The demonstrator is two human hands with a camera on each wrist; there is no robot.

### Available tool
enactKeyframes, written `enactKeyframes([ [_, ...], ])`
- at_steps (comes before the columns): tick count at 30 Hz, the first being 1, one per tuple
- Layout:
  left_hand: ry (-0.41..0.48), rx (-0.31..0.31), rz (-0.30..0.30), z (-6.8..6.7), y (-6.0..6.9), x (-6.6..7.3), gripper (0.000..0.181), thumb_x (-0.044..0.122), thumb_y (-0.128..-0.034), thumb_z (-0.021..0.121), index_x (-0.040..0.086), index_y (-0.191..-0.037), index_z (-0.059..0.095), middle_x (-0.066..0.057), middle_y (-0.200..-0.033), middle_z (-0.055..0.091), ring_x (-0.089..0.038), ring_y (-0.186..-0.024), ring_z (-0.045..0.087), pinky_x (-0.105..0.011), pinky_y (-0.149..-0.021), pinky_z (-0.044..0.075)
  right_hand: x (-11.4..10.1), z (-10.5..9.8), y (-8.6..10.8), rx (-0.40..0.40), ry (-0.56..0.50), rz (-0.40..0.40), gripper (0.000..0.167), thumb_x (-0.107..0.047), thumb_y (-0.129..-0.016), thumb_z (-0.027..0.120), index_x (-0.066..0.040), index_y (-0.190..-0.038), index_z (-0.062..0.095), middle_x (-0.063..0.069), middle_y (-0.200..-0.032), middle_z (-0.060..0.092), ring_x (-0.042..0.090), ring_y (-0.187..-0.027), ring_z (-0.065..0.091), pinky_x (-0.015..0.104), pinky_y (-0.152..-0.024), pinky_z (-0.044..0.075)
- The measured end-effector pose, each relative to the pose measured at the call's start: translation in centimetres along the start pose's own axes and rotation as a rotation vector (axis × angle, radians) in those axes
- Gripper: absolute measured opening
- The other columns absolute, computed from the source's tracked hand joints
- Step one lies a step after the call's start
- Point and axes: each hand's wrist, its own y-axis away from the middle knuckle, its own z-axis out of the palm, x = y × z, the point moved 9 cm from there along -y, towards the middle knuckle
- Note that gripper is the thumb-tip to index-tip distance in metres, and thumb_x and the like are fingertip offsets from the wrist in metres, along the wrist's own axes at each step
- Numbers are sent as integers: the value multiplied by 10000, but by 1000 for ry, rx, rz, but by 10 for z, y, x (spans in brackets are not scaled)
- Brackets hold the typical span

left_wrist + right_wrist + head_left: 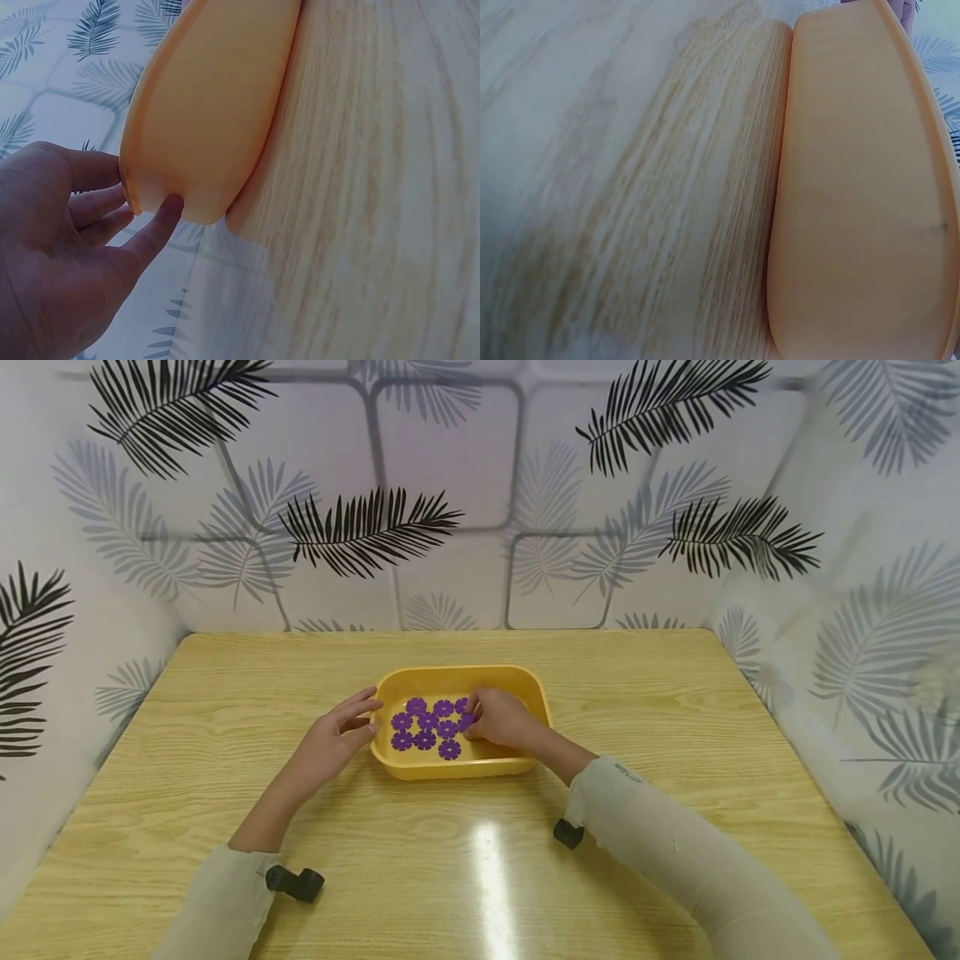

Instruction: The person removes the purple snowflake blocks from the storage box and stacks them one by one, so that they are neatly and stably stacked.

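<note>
While the left hand (337,739) steadies at the left end of a yellow plastic tray (457,771), the right hand (501,718) works inside it, over the right side of a cluster of purple notched discs (427,720). At least ten discs visible, lying on the tray floor in loose, uneven rows, mostly left of centre; some edges touch.

Right fingers: curled downward, thumb and forefinger a narrow gap apart, with one purple disc (467,721) between their tips, partly covered by the hand. Whether it is pinched or merely touched cannot be told; the right wrist view shows chiefly the tray's outer wall and the table. Another disc lies just beyond the forefinger, toward the far rim; the lowest one sits near the thumb, to its left and closer to the front wall.

Left fingers: loosely spread, no disc among them. In the left wrist view the thumb (154,232) rests against the tray's outer end wall, forefinger at the rim. All discs lie to the right of this hand, inside the wall.

Tray flat on a wood-grain table (637,693). Pale sleeves (660,835) on both arms; leaf-patterned covering (450,443) behind.
</note>
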Motion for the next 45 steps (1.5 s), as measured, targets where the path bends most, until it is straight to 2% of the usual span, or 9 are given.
enactKeyframes([
  [13,1,6,3,-1,1,0,449,188,-1046,547,76,-1479,503,-3,-1671,260,-389,-1413,425,-529,-1108,443,-4,5,4,-63,7,-28,345,-147,-886,787,-88,-1203,664,80,-1075,707,209,-974,647,336,-879,539],
  [23,5,3,14,0,-2,-2,447,182,-1046,546,77,-1478,504,9,-1668,265,-389,-1407,435,-526,-1102,450,-3,3,5,-67,-9,-32,273,-185,-903,772,-120,-1153,682,50,-1046,709,175,-919,645,297,-814,535],
  [28,6,2,12,0,-2,-3,448,186,-1046,546,84,-1480,503,12,-1668,265,-385,-1409,434,-521,-1104,449,-3,3,4,-81,-39,-49,331,-184,-900,774,-96,-1206,686,69,-1078,711,189,-951,647,320,-883,546],
  [33,11,1,7,-1,-2,-3,451,193,-1047,544,87,-1483,500,9,-1671,259,-388,-1414,426,-529,-1109,442,-5,4,5,-100,3,-69,373,-170,-892,781,-75,-1243,699,108,-1164,715,227,-1041,652,365,-981,531],
  [39,6,4,-3,-1,-1,-3,450,196,-1048,542,91,-1483,501,12,-1672,258,-384,-1416,425,-525,-1110,442,-6,3,5,-96,28,-86,360,-165,-895,778,-61,-1232,704,116,-1181,714,228,-1058,652,363,-987,528],
  [45,10,0,3,0,-1,-3,448,185,-1049,540,87,-1484,498,3,-1671,261,-387,-1418,426,-521,-1114,438,-7,-1,8,-94,-43,-110,324,-157,-904,768,-48,-1204,713,107,-1143,715,221,-1026,644,353,-955,541],
])
